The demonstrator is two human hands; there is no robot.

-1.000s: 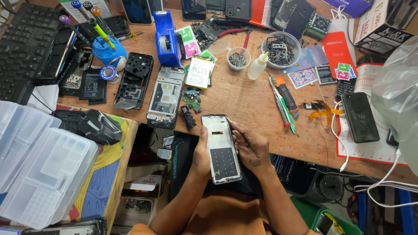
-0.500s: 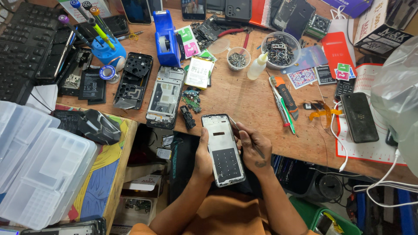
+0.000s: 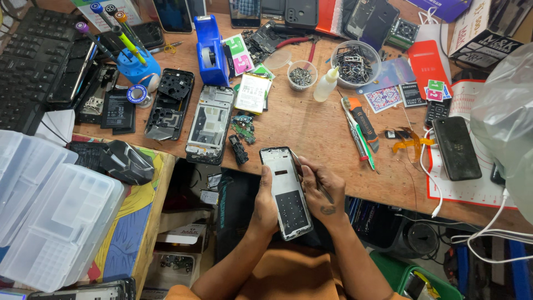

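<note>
An opened phone frame [image 3: 286,191], white at the top with a dark patch lower down, sits upright in my left hand [image 3: 265,203] just in front of the wooden bench edge. My right hand [image 3: 322,191] holds thin tweezers [image 3: 316,184] with the tip against the frame's upper right side. Both forearms come up from the bottom of the head view.
On the bench [image 3: 300,122] lie a stripped phone chassis [image 3: 210,123], a black back cover [image 3: 169,104], small circuit boards [image 3: 241,130], a blue tape dispenser [image 3: 208,51], bowls of screws [image 3: 302,75], a glue bottle [image 3: 326,84], a black phone [image 3: 456,147]. Clear plastic boxes [image 3: 50,216] stand left.
Both hands and the phone frame have drifted slightly right and up. The right hand has shifted from the frame's upper edge to its right side with the tweezers.
</note>
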